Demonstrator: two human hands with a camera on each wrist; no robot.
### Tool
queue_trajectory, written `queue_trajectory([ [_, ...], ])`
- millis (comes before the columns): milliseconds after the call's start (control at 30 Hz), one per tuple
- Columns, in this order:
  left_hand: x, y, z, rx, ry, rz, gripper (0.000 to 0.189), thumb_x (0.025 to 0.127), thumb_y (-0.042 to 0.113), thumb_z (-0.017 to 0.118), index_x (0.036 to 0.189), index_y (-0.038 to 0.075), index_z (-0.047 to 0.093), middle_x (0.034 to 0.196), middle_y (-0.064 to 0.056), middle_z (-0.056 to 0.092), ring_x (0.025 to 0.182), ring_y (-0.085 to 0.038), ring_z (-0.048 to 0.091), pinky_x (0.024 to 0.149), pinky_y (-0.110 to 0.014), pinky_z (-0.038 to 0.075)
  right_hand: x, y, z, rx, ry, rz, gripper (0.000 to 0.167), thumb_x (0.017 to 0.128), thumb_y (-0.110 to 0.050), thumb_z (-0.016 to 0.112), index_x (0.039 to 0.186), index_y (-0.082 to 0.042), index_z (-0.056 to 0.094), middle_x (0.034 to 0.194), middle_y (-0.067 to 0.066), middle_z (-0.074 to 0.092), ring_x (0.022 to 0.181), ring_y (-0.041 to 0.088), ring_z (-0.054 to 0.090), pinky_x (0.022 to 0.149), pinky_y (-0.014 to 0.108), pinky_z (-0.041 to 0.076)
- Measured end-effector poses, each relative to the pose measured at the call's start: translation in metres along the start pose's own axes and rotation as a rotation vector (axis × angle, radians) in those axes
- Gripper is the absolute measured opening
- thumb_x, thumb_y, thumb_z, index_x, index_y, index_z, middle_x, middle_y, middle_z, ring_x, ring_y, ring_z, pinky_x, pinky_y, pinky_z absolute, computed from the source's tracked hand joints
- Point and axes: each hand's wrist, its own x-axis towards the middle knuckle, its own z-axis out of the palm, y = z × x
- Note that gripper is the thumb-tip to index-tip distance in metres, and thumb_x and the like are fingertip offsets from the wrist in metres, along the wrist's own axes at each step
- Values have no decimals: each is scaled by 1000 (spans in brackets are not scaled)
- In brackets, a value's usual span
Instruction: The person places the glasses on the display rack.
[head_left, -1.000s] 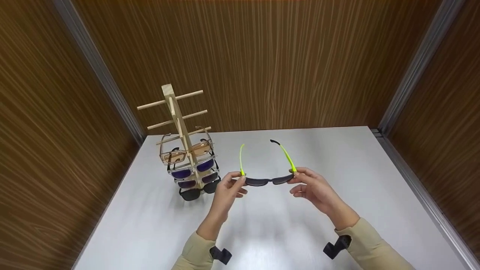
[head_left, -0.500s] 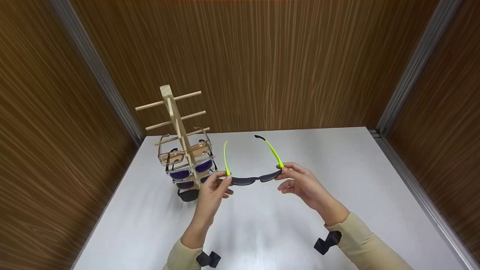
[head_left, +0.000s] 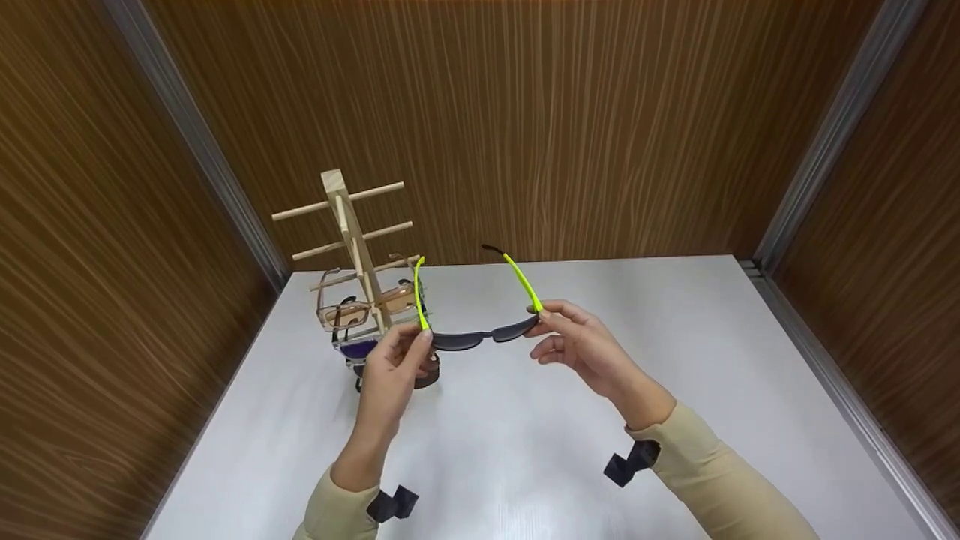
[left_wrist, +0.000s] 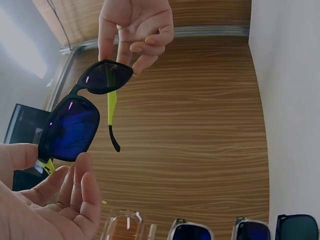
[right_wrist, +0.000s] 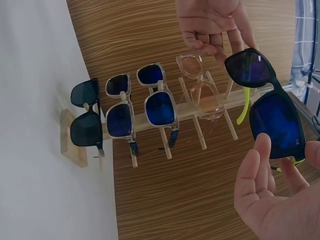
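Observation:
A pair of sunglasses (head_left: 486,334) with a black front, dark lenses and yellow-green temples is held up between both hands, temples unfolded and pointing away. My left hand (head_left: 391,371) pinches its left hinge corner; my right hand (head_left: 581,345) pinches the right one. Blue reflections show on the lenses (right_wrist: 276,122) in the right wrist view. Just behind the left hand stands a wooden display rack (head_left: 352,232), with the left temple overlapping it in the head view. On its lower pegs hang orange-tinted glasses (head_left: 349,315), and below them several dark-lensed sunglasses (right_wrist: 120,120), partly hidden by the left hand in the head view.
The upper pegs (head_left: 379,191) of the rack carry no glasses. The white table (head_left: 637,315) spreads under the arms, with wood-grain panels (head_left: 525,127) at the back and sides. Metal corner strips (head_left: 202,150) join the panels.
Both hands have moved left and then slightly up and away with the sunglasses, bringing them close to the rack. The rack and the glasses on it stay put.

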Motion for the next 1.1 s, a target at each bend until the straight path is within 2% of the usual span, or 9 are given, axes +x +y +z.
queue_trajectory([
  [100,-2,6,-3,4,22,17,25,94,18,57,110,-1,57,87,-18,59,76,-34,60,64,-29,52,4,-5,5,-6,-10,-6,32,89,-26,63,115,-8,57,97,14,62,71,21,64,71,32,53],
  [267,-6,18,-10,8,72,30,24,94,18,57,111,2,57,87,-14,59,72,-31,60,62,-29,52,11,-13,15,-33,-52,-21,33,91,-26,62,117,-8,56,96,13,63,71,21,64,71,32,53],
  [467,-8,31,-22,28,120,54,24,94,19,56,112,2,56,85,-16,59,71,-34,60,58,-27,52,21,-22,30,-34,-79,-19,32,91,-25,62,117,-8,56,96,14,62,70,21,64,70,32,53],
  [867,-7,37,-43,31,200,70,24,96,18,54,113,3,57,91,-16,59,74,-32,60,64,-33,53,40,-32,56,-72,-91,-12,34,92,-26,60,119,-6,55,98,19,60,70,21,64,69,31,53],
  [1100,5,41,-58,70,246,64,29,96,25,53,114,3,57,91,-19,56,70,-24,59,65,-32,52,57,-35,72,-104,-105,-17,34,93,-27,58,119,-5,53,98,17,60,69,21,64,68,31,53],
])
